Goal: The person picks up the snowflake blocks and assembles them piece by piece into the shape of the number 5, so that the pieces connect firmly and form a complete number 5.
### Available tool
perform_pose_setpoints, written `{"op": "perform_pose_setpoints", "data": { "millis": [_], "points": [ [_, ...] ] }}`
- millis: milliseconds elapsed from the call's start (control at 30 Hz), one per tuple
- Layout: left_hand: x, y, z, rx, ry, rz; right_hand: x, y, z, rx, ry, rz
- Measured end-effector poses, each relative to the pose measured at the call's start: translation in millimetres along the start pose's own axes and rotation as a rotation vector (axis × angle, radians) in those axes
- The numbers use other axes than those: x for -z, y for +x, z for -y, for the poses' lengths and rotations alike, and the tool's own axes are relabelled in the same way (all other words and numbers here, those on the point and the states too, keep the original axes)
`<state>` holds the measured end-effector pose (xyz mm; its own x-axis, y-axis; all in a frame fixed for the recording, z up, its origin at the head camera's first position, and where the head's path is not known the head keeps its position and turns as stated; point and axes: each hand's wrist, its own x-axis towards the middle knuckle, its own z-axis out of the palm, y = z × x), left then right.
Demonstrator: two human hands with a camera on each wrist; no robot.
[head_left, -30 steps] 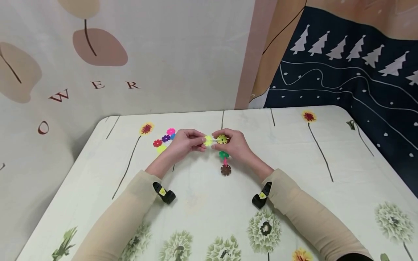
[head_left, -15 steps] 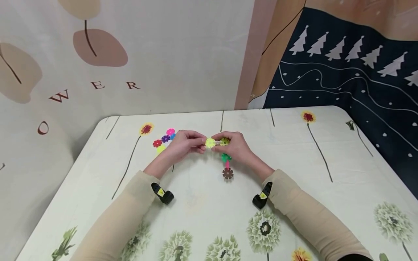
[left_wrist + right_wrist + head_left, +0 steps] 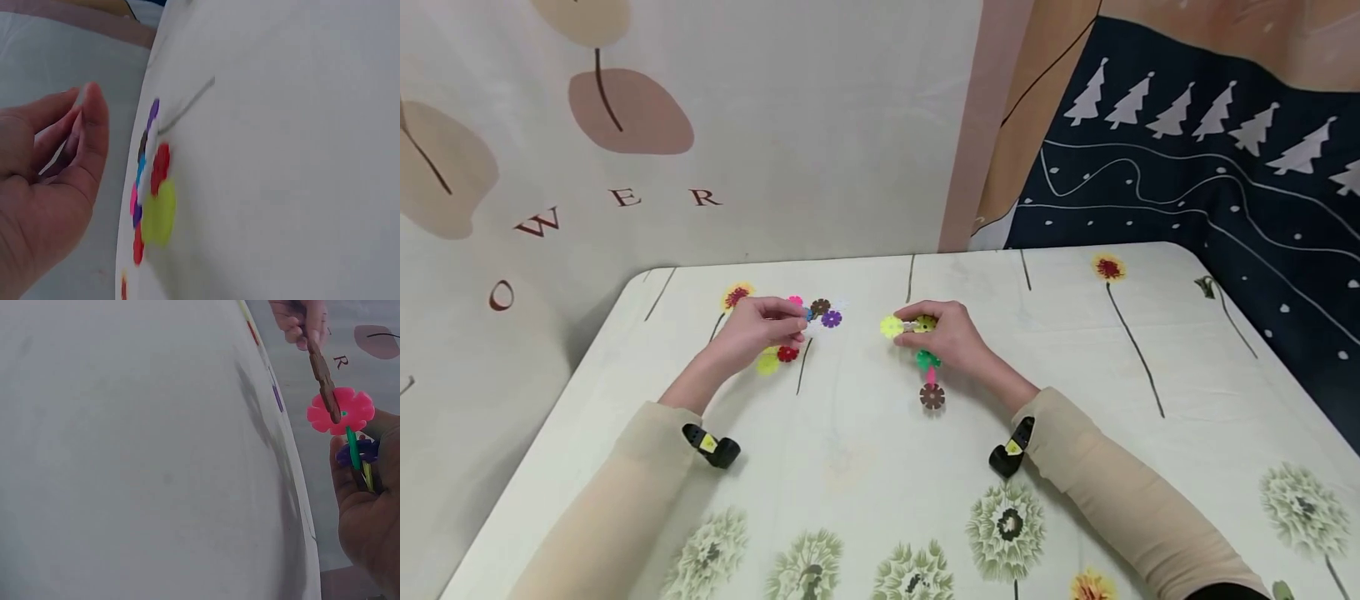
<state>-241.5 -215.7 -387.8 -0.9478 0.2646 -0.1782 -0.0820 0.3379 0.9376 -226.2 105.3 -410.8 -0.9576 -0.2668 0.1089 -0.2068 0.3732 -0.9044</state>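
Two bare hands are at work over a white table (image 3: 880,508) printed with flowers, and from where I stand the right one has the firmer business. That right hand (image 3: 943,335) pinches a chain of linked flower pieces (image 3: 928,360) between thumb and fingers; a pale yellow piece (image 3: 892,326) pokes out past the fingertips, on the side facing the other hand. Below the fingers the chain runs toward the person's body: green, then a pink piece (image 3: 357,411) seen edge-on from above, then a brown piece (image 3: 932,396) at the end. Over to the left, the left hand (image 3: 762,335) hovers above a cluster of loose flower pieces (image 3: 831,318), thumb and fingertips drawn together; I can't tell whether anything sits between them. Around it lie purple, brown, blue and pink pieces, with a red piece (image 3: 787,354) just beside a yellow-green piece (image 3: 767,364) on the near side.
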Motion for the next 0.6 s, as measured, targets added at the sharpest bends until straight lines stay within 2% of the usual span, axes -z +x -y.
{"op": "perform_pose_setpoints", "data": {
  "millis": [133,300,400,600],
  "points": [
    [12.9,-4.9,8.5,-0.009,0.193,0.010,1.0,-0.6,0.5,-0.002,-0.004,0.000],
    [19.8,-7.0,18.0,-0.057,0.353,0.029,1.7,-1.8,1.9,-0.003,-0.001,0.012],
    [20.0,-7.0,19.6,-0.087,0.425,0.055,1.6,-2.3,2.2,-0.006,-0.001,0.017],
    [19.4,-7.8,18.4,-0.076,0.484,0.092,0.8,-2.2,2.0,-0.009,-0.008,0.017]
  ]
}}
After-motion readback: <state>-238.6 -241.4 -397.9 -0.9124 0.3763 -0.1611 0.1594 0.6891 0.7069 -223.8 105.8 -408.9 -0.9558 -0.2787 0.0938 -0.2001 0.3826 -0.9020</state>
